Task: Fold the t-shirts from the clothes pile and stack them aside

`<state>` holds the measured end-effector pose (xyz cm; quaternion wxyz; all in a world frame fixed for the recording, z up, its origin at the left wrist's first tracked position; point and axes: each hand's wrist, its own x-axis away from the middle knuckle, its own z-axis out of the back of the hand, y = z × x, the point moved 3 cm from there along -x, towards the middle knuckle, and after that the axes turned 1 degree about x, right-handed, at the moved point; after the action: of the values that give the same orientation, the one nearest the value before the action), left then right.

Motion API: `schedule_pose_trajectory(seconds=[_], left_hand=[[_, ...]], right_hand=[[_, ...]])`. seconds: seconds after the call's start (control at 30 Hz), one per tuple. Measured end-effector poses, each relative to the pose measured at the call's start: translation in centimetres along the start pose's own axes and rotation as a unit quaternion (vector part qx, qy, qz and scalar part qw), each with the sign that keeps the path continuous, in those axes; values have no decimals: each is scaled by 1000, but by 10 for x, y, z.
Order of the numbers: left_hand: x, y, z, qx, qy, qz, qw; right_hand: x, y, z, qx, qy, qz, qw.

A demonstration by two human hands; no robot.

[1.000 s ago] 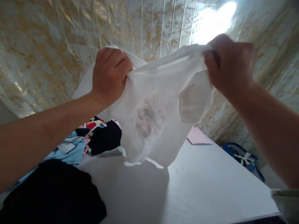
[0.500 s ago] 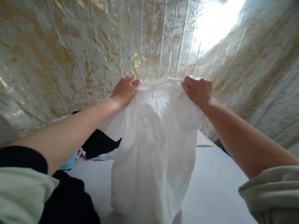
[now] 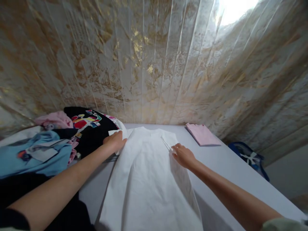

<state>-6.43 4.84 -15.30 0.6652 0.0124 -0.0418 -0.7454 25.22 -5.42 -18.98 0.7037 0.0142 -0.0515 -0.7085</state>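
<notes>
Head view, clock centred on the white, thin-fabric, short-sleeved shirt (image 3: 151, 179): item laid lengthwise on the smooth white table (image 3: 211, 154), its lower end running out of frame at 6 o'clock. Left hand (image 3: 115, 142), bare: 10 o'clock, at the shirt's sleeve, fingers partly bent; grip cannot be told. Right hand (image 3: 184, 155), bare: 2 o'clock, fingertips at the shirt's side edge, loosely curved; grip likewise cannot be told. Folded pale-pink cloth (image 3: 203, 134): farther out at 2 o'clock, apart from the right hand, near the table's edge. Blue-trimmed bag with white ribbon (image 3: 250, 160): 3 o'clock, beyond that edge. Black garment with multicoloured print (image 3: 93, 138): 10 o'clock, close beside the left hand. Light-blue garment (image 3: 40, 165): 9 o'clock. Room: broad tabletop, 2 to 4 o'clock; narrow strip, 8 o'clock.
</notes>
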Motion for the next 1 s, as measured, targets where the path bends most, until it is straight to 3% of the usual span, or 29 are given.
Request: schedule_pose_trajectory(seconds=[0.13,0.4,0.57,0.67,0.73,0.8,0.87,0.93,1.0], left_hand=[[8,-4,-26,-24,-76,18,997],[12,-9,-34,-26,-75,-22,997],[4,-20,-18,-43,13,9,999],[-2,-22,-9,-70,66,43,994],[-5,-10,-6,-78,107,24,991],[-7,16,-8,-67,141,-28,987],[-10,52,-19,-29,129,-77,988],[-13,89,-39,29,67,-109,991],[-19,116,-63,41,37,-128,990]], right_hand=[[5,4,-25,19,40,-11,999],[-18,56,-31,18,97,-101,990],[-36,106,-30,-45,60,-235,969],[-41,118,-22,-47,97,-295,949],[-44,103,-13,-30,161,-273,948],[-48,66,-7,-31,216,-174,960],[-54,16,-10,-66,205,-33,976],[-62,-32,-19,-105,170,79,977],[-74,-59,-31,-131,125,118,976]])
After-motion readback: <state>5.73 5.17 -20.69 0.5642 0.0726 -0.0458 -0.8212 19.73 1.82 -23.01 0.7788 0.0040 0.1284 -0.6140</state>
